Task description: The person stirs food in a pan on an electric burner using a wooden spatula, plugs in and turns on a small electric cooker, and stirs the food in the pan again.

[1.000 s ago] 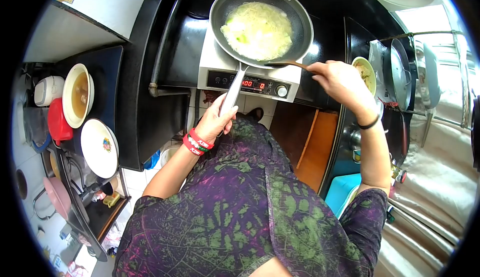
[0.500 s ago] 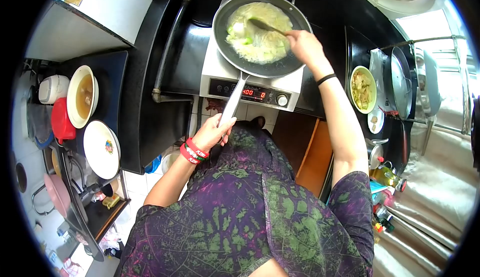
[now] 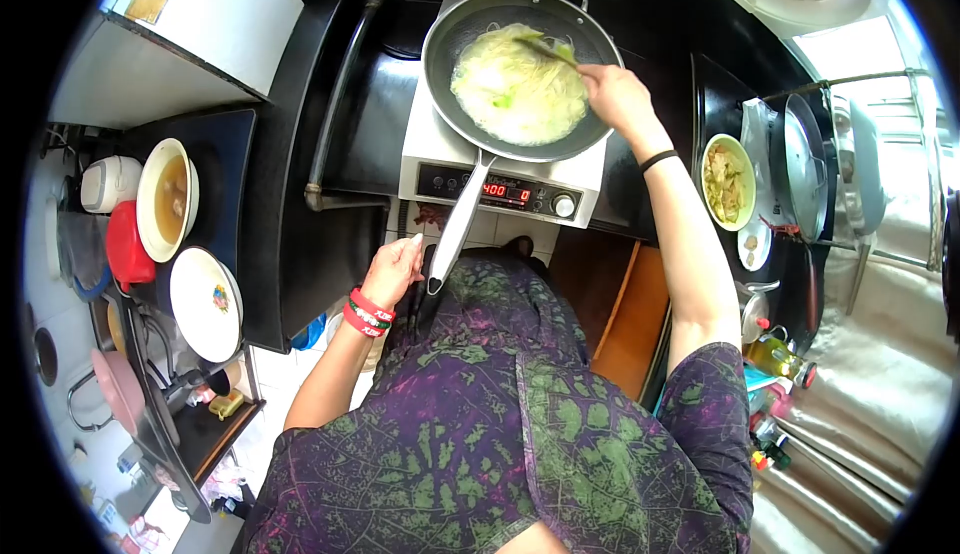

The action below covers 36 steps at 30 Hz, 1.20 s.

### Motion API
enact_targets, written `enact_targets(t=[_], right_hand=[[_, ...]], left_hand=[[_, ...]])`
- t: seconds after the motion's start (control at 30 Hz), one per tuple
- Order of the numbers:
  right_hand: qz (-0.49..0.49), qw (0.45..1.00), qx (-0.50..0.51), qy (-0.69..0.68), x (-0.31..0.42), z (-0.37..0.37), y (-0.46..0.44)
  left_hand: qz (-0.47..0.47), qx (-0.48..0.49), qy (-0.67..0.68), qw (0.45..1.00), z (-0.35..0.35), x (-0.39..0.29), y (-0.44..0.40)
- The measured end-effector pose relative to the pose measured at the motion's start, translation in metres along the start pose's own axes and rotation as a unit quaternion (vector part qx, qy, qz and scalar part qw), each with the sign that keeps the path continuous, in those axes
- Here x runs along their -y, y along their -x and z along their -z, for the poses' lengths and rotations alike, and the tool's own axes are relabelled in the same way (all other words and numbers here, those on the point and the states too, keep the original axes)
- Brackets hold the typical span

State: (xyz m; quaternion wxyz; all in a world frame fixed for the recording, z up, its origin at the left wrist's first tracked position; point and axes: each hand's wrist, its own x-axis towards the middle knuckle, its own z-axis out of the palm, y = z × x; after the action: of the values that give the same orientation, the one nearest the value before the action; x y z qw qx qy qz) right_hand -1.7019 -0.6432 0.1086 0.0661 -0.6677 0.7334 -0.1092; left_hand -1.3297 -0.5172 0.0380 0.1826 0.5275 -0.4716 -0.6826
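My right hand grips a dark spatula, whose far end lies among pale noodle-like strands with green pieces. These sit in cloudy liquid in a deep grey frying pan. The pan rests on a white induction cooker with a lit red display. Its long silver handle points toward my body. Just left of that handle, apart from it, my left hand has its fingers loosely curled, with nothing visible in them. Red bands circle that wrist.
On the left counter stand a bowl of brownish soup and a white plate. At right are a bowl of cooked food, a lidded pan, a small dish and an oil bottle.
My left hand has let go of the pan handle and moved left. My right hand has shifted the spatula slightly, and the strands are gathered differently in the pan.
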Motion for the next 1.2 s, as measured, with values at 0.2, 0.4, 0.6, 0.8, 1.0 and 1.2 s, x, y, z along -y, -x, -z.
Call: enact_targets(t=[0.2,0.4,0.6,0.8,1.0,1.2], right_hand=[[0.039,0.997,0.004,0.065,0.018,0.016,0.037],[0.125,0.989,-0.028,0.072,0.012,0.035,0.079],[0.101,0.986,-0.122,0.048,0.023,0.031,0.075],[0.155,0.972,-0.175,0.030,0.028,-0.013,0.073],[0.172,0.971,-0.160,0.044,0.010,0.049,0.106],[0.080,0.988,-0.081,0.101,0.015,0.075,0.124]], left_hand=[[-0.024,-0.010,0.018,1.000,0.001,0.005,-0.001],[-0.081,-0.026,-0.204,0.975,0.011,0.004,-0.009],[-0.103,-0.011,-0.248,0.963,0.013,0.006,-0.009],[-0.122,0.015,-0.224,0.967,0.012,0.006,-0.010],[-0.095,0.037,-0.217,0.971,0.012,0.005,-0.011],[-0.103,0.061,-0.178,0.977,0.008,0.010,-0.014]])
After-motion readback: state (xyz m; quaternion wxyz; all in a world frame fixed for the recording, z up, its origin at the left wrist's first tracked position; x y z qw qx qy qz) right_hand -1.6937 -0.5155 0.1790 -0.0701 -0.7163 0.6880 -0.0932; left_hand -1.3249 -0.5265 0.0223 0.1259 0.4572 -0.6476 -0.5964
